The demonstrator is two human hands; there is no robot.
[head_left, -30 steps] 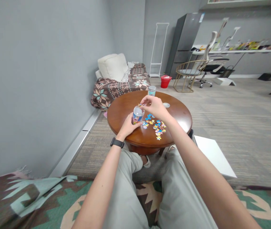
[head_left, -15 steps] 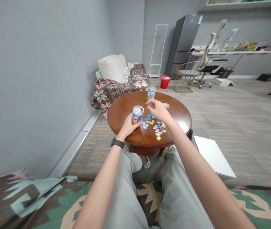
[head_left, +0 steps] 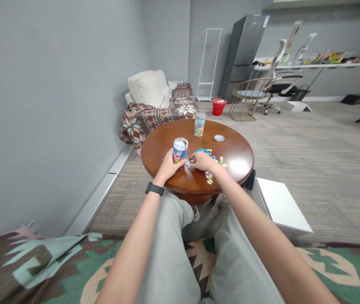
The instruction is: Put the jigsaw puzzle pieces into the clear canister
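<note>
On the round wooden table, my left hand is wrapped round an uncapped clear-topped can with a blue and pink cartoon print. The can stands upright, its rim visible. Just to its right, my right hand reaches down into loose jigsaw puzzle pieces, fingers curled towards the thumb. Whatever lies between those fingertips is too small to make out. Part of the pile is covered by this hand. Further back stands a second can, closed with a silver lid. A loose silver lid lies right of it.
A white box stands on the floor by the table's right side. Behind the table are a cushioned seat with a patterned cover, a red bin and a gold-framed chair. A grey wall rises at the left.
My right hand has come down from above the table, near the far can, to the puzzle pieces beside the held can. My left hand keeps its hold; the view has shifted slightly.
</note>
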